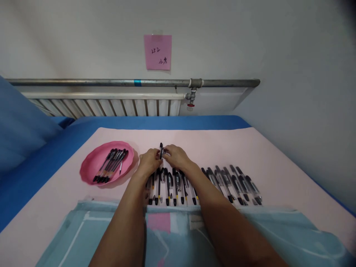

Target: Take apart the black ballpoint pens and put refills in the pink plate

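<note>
two hands (149, 161) (178, 158) pinch pen parts (161, 146) in their grip, partly hidden and indistinct.

A pale pink mat (217, 146) lies on a blue table (167, 122). A wavy pink bowl (91, 163) sits on the mat. Right of the bowl is a row of black-capped pens (167, 189), with little silver tips (160, 200) beside them. Farther right of the bowl are more see-through pens (215, 180). Nearer than the bowl lies a blue-green cloth (180, 244)
</note>
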Tool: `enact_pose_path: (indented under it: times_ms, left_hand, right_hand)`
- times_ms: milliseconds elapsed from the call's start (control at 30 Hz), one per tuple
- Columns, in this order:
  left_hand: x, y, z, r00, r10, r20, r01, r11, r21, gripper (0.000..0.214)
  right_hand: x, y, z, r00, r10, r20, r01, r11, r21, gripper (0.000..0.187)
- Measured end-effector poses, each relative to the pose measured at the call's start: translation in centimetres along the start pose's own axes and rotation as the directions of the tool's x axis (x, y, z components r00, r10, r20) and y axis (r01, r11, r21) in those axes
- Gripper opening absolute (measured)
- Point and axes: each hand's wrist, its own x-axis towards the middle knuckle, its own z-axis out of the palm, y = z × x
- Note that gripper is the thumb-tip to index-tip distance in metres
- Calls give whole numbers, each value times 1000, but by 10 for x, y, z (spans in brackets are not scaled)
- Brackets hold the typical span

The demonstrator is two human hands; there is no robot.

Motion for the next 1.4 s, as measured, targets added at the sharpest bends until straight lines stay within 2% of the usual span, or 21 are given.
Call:
enact_pose_path:
  times_ms: [833,1000,1133,1200,1267,1333,1400]
  left_hand:
    - [9,-18,4,996,0,-93,-11,993,-121,33]
    - [1,-8,-7,987,19,-161,-38,993,-113,29]
    - [-9,-8,-28,957,2,-289,-32,995,-98,28]
    - [-16,-19,-41,918,-65,-392,43,997,-66,29]
    - [-22,-36,-53,870,-186,-456,208,978,-2,31]
    - [-29,-54,-61,837,-326,-439,388,920,58,29]
    - [-33,-68,-64,818,-409,-404,477,875,81,24]
  right_hand:
    - [1,3,3,1000,-3,-7,3,1000,-7,24]
    - [3,4,3,1000,-11,-28,11,1000,3,25]
    - [6,7,5,998,-12,-56,13,999,32,26]
    - [7,8,6,998,-6,-65,9,999,43,27]
    - [7,9,7,998,0,-69,3,999,48,27]
    - [6,9,6,997,4,-71,-1,999,49,27]
    - [5,8,5,998,4,-70,-1,999,51,26]
